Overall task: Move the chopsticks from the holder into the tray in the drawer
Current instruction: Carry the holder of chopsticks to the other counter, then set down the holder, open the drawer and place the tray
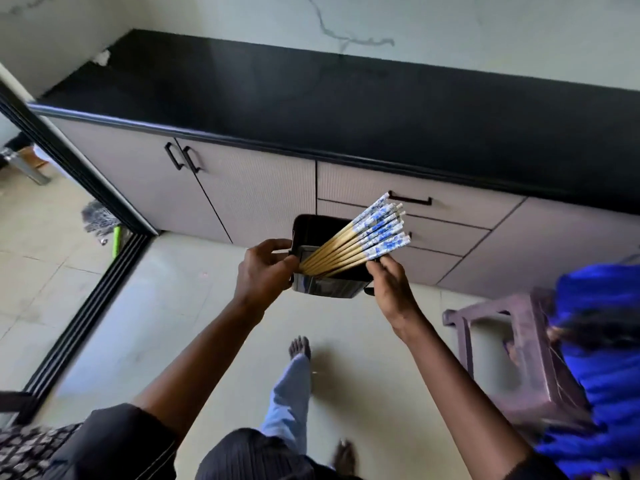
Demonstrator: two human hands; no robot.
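Hands (329, 271) around holder (325, 289) (chopsticks' (363, 237) tips hidden)

One holder (322, 271) carries about eight chopsticks (360, 239). Behind the holder, the cabinet (263, 195) shows two doors, three drawers; one stool (519, 358) beside.

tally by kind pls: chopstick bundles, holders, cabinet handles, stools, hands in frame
Chopstick bundle: 1 (single sticks too tightly packed to count)
Holder: 1
Cabinet handles: 4 visible, at, plus one partly hidden at
Stool: 1
Hands: 2, left hand, right hand
Total: 9
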